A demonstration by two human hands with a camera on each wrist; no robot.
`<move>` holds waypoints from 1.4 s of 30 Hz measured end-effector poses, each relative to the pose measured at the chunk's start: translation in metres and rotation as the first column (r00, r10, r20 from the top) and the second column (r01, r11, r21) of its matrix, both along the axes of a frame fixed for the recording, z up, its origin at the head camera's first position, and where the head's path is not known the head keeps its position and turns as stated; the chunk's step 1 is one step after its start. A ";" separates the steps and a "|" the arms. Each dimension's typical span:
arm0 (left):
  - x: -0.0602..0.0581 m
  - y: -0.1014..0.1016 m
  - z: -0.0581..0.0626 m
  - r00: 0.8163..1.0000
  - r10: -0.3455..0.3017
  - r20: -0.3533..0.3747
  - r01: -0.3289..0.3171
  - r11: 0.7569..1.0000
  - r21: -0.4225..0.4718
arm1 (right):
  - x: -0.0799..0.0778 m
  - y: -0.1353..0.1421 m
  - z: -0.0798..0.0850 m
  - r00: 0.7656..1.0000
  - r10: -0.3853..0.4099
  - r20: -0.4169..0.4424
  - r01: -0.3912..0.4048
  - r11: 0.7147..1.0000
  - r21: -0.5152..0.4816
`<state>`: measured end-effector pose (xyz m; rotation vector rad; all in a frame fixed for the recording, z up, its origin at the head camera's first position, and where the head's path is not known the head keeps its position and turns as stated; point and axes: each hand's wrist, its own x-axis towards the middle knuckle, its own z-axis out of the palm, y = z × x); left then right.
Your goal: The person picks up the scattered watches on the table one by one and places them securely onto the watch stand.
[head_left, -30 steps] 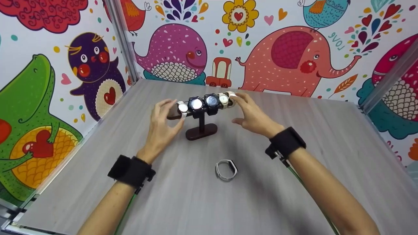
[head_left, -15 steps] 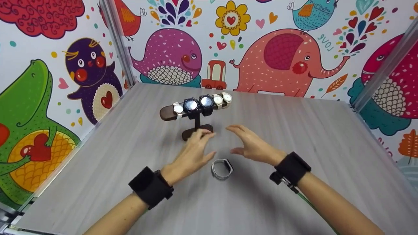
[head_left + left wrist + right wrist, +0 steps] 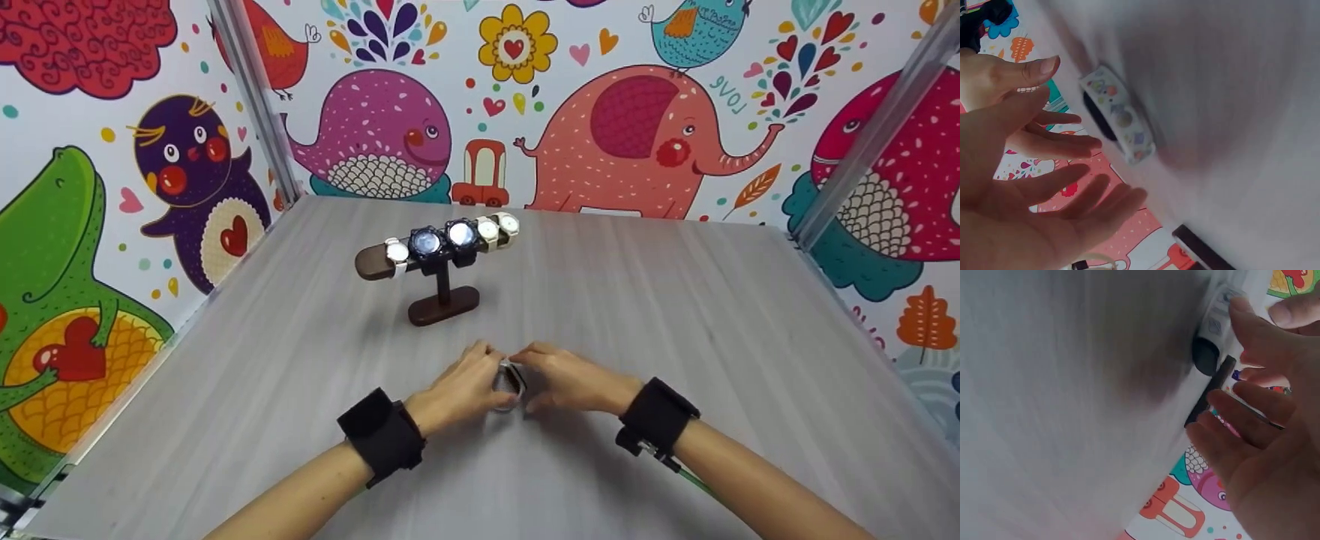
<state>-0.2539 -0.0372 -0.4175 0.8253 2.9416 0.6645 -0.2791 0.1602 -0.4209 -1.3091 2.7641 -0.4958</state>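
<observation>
A smartwatch with a pale, patterned band [image 3: 1123, 115] and a dark face stands on its edge on the table, its strap forming a loop. My left hand [image 3: 461, 386] is at its left side, fingers extended and slightly bent. From the right, my right hand [image 3: 574, 382] reaches the same watch with relaxed fingers. In the right wrist view, a thumb overlaps the white band [image 3: 1216, 323] close to its upper end. Neither hand curls round the watch in the wrist views.
Behind the hands stands a dark brown T-shaped watch stand [image 3: 444, 306]. It bears a white watch [image 3: 397, 251], two black watches [image 3: 426, 243] and two pale watches [image 3: 487, 230] on its bar, whose left end is bare. Cartoon-printed walls [image 3: 555, 172] enclose the grey table [image 3: 675, 300].
Both hands have left the watch stand and come down and toward the person, closing in on the smartwatch from either side. The stand stays put; the head view has shifted slightly.
</observation>
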 end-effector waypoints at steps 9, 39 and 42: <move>0.000 0.008 -0.007 0.999 0.033 0.032 -0.032 0.998 -0.047 | 0.002 -0.010 -0.006 1.000 -0.027 -0.003 0.027 0.999 -0.030; 0.004 -0.026 0.024 0.992 0.112 -0.051 -0.067 0.837 0.544 | 0.007 -0.010 0.025 1.000 -0.008 -0.027 -0.007 0.848 -0.529; 0.005 -0.026 0.025 0.994 0.045 -0.102 0.026 0.796 0.604 | 0.009 -0.012 0.029 0.999 0.001 -0.043 -0.025 0.824 -0.566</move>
